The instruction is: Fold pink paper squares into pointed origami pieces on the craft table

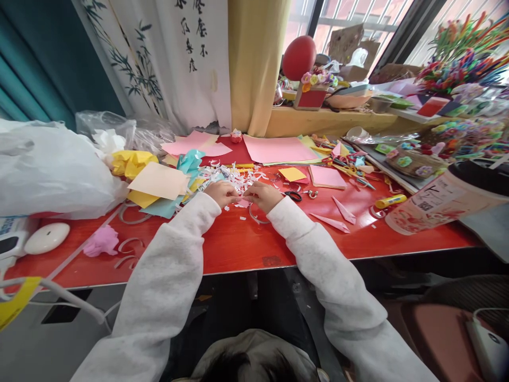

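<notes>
My left hand (221, 193) and my right hand (264, 196) meet over the red table (238, 244), both with fingers curled in a pinch. Between them they hold a small pink piece of paper (243, 202), mostly hidden by the fingers. White paper scraps (234, 178) lie heaped just beyond the hands. Black-handled scissors (293, 196) rest right of my right hand. Both arms wear pale grey sleeves.
Coloured paper sheets (278, 149) cover the table's far side. Folded pink pieces (338, 217), a yellow glue stick (391, 201) and a printed cup (441, 201) lie right. Plastic bags (47, 170) and a white mouse (46, 237) sit left. A cluttered sill (342, 114) runs behind.
</notes>
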Demonstrator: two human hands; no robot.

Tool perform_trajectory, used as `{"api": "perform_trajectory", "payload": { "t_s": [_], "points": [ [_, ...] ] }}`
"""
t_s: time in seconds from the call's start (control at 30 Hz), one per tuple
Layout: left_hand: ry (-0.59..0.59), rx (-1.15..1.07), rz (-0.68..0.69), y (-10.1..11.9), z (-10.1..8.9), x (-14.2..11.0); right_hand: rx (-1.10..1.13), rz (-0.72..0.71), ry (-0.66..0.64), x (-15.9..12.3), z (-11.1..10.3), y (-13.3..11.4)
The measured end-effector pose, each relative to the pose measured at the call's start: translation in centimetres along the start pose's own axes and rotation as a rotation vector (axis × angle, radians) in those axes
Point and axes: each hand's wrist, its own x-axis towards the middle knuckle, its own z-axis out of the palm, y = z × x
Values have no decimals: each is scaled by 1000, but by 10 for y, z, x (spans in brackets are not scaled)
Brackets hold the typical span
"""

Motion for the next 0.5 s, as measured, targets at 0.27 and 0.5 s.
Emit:
{"api": "perform_trajectory", "payload": {
  "t_s": [0.27,0.5],
  "points": [
    [109,-34,-18,3,1,0,2,-2,23,-1,-6,1],
    [121,-17,5,8,-4,0,49,30,-16,0,-8,2]
  ]
}}
